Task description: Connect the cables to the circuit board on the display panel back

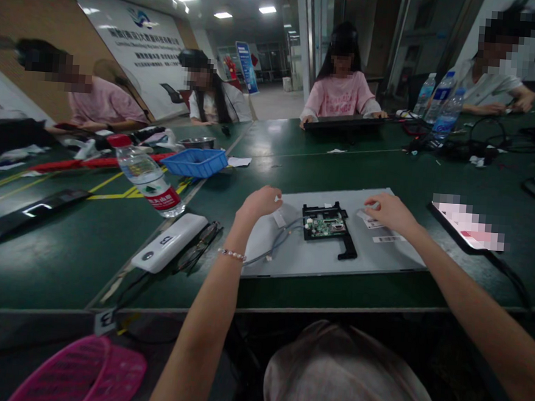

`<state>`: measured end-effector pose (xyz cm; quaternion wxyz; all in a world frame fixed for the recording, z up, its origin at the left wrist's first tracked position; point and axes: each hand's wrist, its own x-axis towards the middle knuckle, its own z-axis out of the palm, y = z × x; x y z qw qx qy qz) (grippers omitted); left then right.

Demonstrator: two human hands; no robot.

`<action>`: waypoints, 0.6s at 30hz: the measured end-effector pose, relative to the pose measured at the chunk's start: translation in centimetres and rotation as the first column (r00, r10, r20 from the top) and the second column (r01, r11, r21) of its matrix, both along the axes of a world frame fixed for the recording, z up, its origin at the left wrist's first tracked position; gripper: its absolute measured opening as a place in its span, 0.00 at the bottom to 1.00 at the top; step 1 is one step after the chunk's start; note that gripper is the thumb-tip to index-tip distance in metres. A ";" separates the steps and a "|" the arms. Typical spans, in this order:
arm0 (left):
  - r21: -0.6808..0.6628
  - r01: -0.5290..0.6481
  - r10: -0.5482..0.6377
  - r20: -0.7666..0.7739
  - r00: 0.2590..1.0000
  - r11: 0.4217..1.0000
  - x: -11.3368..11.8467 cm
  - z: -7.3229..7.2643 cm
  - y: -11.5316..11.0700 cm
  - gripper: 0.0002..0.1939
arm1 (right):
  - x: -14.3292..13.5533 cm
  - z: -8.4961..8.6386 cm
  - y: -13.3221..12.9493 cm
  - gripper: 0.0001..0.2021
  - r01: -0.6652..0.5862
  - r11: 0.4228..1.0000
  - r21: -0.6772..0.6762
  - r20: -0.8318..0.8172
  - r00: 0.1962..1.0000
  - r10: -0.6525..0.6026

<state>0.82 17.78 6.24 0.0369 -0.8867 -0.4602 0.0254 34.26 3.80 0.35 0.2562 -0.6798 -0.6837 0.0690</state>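
Note:
A flat grey panel (286, 260) lies on the table in front of me. On its middle sits a green circuit board (327, 228) inside a black plastic frame (349, 249). Grey cables (273, 244) run from the board toward the panel's left side. My left hand (262, 201) is at the panel's upper left edge, fingers loosely bent and apart, with no object visible in them. Over the right part, near a printed label (372, 221), my right hand (389, 213) curves with thumb and forefinger apart, no object visible between them. Both hands are clear of the board.
Left of the panel are a white power bank (170, 242), glasses (197, 247), a water bottle (147, 180) and a blue basket (197, 162). A phone (465, 226) with a cable lies right. Several people sit around the table. A pink basket (85, 374) stands below the table's edge.

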 end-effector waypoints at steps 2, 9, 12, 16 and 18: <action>0.065 0.001 -0.004 0.054 0.999 0.998 0.6 -0.2 -0.4 0.16 | -0.5 0.3 0.3 0.16 -0.028 0.999 0.028 -0.042 0.999 0.029; 0.020 0.275 -0.274 0.168 0.947 0.961 3.9 -1.0 -2.6 0.16 | -4.1 2.0 3.4 0.15 -0.299 0.953 0.044 0.062 0.953 0.296; 0.032 0.266 -0.268 0.140 0.953 0.964 4.8 -1.5 -3.2 0.14 | -5.7 2.0 5.1 0.14 -0.358 0.933 -0.014 0.127 0.925 0.357; 0.051 0.257 -0.261 0.096 0.961 0.965 5.6 -2.4 -3.5 0.14 | -7.1 1.5 6.3 0.10 -0.319 0.947 -0.045 0.096 0.942 0.322; 0.060 0.254 -0.259 0.090 0.962 0.965 5.8 -2.8 -3.6 0.14 | -7.2 1.4 6.3 0.10 -0.293 0.956 -0.031 0.080 0.952 0.295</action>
